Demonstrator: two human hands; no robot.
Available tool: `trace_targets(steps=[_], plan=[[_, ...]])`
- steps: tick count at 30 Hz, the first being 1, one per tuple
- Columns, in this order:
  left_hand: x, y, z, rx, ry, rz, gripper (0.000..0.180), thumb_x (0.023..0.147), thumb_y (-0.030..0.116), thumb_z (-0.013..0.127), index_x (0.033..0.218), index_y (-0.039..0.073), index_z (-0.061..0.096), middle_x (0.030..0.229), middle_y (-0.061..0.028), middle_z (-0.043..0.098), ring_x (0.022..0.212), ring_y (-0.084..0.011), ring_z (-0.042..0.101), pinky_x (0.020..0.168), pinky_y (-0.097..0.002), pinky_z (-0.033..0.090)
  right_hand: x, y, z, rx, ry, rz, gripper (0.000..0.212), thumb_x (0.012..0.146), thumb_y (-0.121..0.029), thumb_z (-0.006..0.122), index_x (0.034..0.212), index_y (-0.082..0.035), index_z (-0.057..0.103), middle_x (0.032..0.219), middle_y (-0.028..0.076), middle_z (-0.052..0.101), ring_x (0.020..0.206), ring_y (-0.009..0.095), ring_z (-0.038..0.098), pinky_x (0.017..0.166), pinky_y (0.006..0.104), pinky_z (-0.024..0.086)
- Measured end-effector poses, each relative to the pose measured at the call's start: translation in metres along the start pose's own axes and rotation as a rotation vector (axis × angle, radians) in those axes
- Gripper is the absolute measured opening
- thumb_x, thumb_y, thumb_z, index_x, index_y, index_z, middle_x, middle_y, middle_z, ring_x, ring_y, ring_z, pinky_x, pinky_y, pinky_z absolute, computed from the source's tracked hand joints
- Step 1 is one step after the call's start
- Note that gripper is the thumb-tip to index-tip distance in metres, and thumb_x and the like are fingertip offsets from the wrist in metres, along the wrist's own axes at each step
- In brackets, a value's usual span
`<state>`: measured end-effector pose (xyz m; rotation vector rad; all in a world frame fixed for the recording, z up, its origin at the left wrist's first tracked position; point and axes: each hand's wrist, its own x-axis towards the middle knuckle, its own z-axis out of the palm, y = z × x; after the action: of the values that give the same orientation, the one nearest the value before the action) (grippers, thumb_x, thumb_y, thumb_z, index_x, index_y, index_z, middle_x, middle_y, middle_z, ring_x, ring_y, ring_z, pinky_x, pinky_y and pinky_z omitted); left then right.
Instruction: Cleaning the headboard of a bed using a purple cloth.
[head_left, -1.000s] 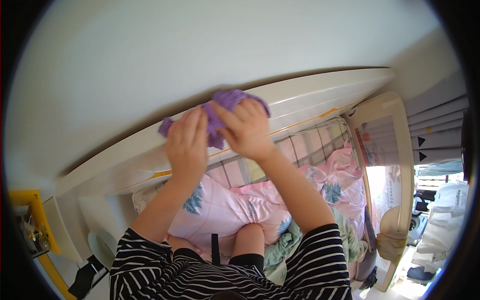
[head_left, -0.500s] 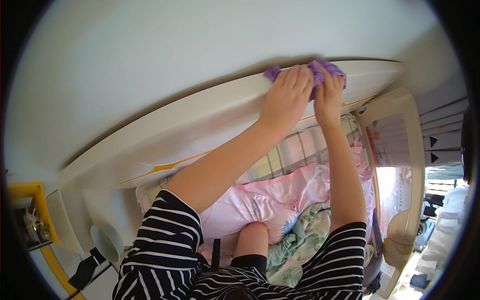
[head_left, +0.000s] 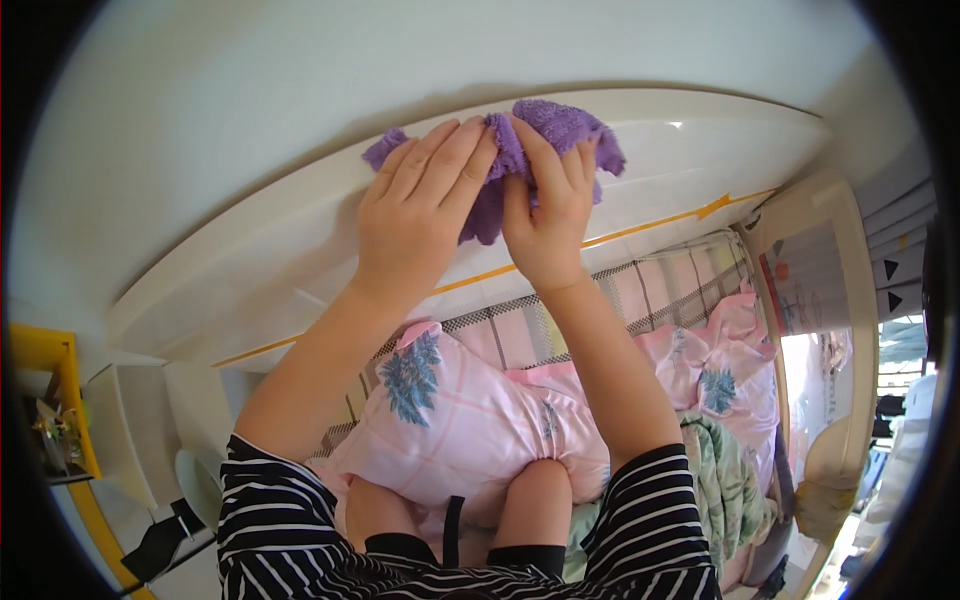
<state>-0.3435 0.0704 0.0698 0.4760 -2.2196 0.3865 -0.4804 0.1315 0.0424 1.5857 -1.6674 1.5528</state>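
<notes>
A fuzzy purple cloth lies bunched over the top edge of a long cream headboard. My left hand presses on the cloth's left part, fingers side by side and stretched over it. Just to the right, my right hand grips the cloth, its thumb and fingers closed on a fold. Part of the cloth hangs down the headboard's front between the two hands. The fingertips of both hands are partly sunk in the cloth.
Below the headboard is a bed with a plaid sheet, a pink satin quilt and a green blanket. My knees are on the bed. A yellow shelf stands at left, a cream-framed panel at right, and the wall behind.
Both hands have slid left along the headboard with the purple cloth, which now looks more spread out. More of the pink quilt shows between my arms.
</notes>
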Motion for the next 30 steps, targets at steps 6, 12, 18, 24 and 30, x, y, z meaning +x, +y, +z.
trace_targets(steps=[6, 12, 18, 24, 30], plan=[[-0.077, -0.007, 0.003, -0.018, -0.129, 0.133, 0.028, 0.082, 0.007, 0.055, 0.108, 0.005, 0.067, 0.135, -0.0047, 0.058, 0.120, -0.0231, 0.058, 0.095, -0.0379, 0.048, -0.089, -0.011, 0.027, 0.007, -0.052, 0.036, 0.056, 0.078, 0.008, 0.054, 0.132, -0.009, 0.057, 0.123, 0.019, 0.058, 0.113, 0.040, 0.055, 0.090, 0.0425, 0.049], [-0.168, -0.014, -0.019, -0.297, -0.448, -0.039, 0.030, 0.082, 0.006, 0.056, 0.111, 0.006, 0.066, 0.130, -0.0067, 0.060, 0.116, -0.0225, 0.059, 0.094, -0.0342, 0.048, -0.154, -0.041, 0.019, 0.101, -0.365, 0.095, 0.052, 0.079, 0.002, 0.058, 0.130, -0.009, 0.055, 0.120, 0.018, 0.060, 0.105, 0.036, 0.060, 0.085, 0.0420, 0.051], [-0.170, -0.009, -0.083, -0.878, -0.359, -1.049, 0.017, 0.088, 0.001, 0.058, 0.103, 0.006, 0.065, 0.098, -0.0020, 0.062, 0.089, -0.0138, 0.060, 0.079, -0.0282, 0.048, -0.124, -0.059, -0.018, 0.992, -0.686, 1.385, 0.047, 0.081, -0.014, 0.075, 0.118, -0.006, 0.046, 0.101, 0.014, 0.064, 0.083, 0.023, 0.065, 0.076, 0.0324, 0.054], [-0.132, -0.031, -0.120, -1.301, 0.214, -1.350, 0.024, 0.087, 0.003, 0.062, 0.110, 0.009, 0.066, 0.102, 0.0011, 0.061, 0.092, -0.0105, 0.058, 0.083, -0.0245, 0.046, -0.071, -0.093, -0.022, 1.557, -0.397, 1.158, 0.029, 0.087, -0.001, 0.067, 0.111, -0.008, 0.052, 0.101, 0.007, 0.063, 0.090, 0.014, 0.063, 0.080, 0.0293, 0.053], [-0.120, -0.053, -0.099, -0.235, 0.317, -0.569, 0.042, 0.087, 0.003, 0.059, 0.129, 0.003, 0.058, 0.136, -0.0125, 0.049, 0.119, -0.0240, 0.050, 0.101, -0.0372, 0.041, -0.051, -0.130, 0.071, 0.302, 0.011, -0.121, 0.037, 0.083, 0.004, 0.063, 0.118, -0.006, 0.061, 0.106, 0.010, 0.062, 0.098, 0.030, 0.057, 0.089, 0.0400, 0.045]])
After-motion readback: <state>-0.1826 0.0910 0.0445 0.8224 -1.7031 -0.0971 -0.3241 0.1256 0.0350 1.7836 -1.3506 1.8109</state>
